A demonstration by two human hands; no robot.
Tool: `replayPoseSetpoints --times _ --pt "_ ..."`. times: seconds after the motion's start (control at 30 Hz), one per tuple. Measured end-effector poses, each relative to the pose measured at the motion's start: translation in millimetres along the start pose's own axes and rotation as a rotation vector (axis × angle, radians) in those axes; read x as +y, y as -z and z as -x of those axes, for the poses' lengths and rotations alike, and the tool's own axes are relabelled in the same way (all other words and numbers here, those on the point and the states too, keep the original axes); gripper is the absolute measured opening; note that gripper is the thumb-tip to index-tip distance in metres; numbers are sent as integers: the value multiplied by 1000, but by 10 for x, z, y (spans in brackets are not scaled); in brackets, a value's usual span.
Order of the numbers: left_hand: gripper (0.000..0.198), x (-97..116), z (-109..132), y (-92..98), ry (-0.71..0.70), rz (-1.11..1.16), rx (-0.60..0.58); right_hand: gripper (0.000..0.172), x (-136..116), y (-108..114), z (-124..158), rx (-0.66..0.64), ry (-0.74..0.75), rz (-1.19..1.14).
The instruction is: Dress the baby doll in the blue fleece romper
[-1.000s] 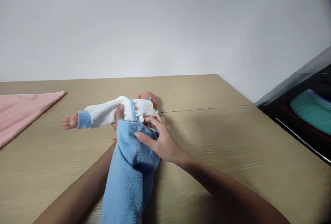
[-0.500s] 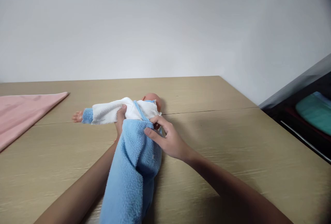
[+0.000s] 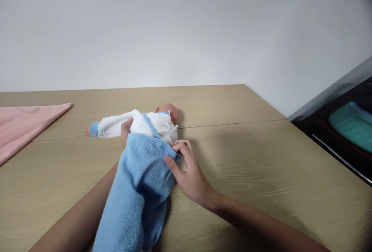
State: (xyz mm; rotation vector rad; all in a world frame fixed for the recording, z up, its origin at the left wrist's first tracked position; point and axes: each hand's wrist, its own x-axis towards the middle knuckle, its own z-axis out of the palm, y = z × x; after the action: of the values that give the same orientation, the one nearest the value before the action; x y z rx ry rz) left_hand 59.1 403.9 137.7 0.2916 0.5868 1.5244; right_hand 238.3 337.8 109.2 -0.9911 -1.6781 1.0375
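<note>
A doll (image 3: 171, 109) lies on the table, its head away from me and one arm stretched to the left. It wears a white fuzzy top (image 3: 113, 125) with blue cuff and trim. Blue fleece trousers (image 3: 136, 190) cover its lower body and reach toward me. My left hand (image 3: 126, 128) wraps the doll's side at the waist, thumb on the white top, other fingers hidden. My right hand (image 3: 187, 166) pinches the right edge of the blue waistband between thumb and fingers.
A pink cloth (image 3: 26, 128) lies on the left of the wooden table (image 3: 238, 159). A white wall stands behind. At the right, beyond the table edge, a dark case or shelf holds a teal cloth (image 3: 350, 126).
My right hand has moved down and slightly right with the waistband edge, and more of the white top's side shows. My left hand and the doll appear shifted slightly left.
</note>
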Motion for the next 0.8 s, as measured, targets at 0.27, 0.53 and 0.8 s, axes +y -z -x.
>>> replayPoseSetpoints --times 0.27,0.53,0.8 --pt "57 13 -23 147 40 -61 -113 32 282 90 -307 -257 -53 -350" --pt "58 5 -36 149 -5 -5 -140 29 294 150 -329 -82 137 131" --pt "61 -18 -10 140 9 -24 -80 35 430 83 -383 -155 0 -127"
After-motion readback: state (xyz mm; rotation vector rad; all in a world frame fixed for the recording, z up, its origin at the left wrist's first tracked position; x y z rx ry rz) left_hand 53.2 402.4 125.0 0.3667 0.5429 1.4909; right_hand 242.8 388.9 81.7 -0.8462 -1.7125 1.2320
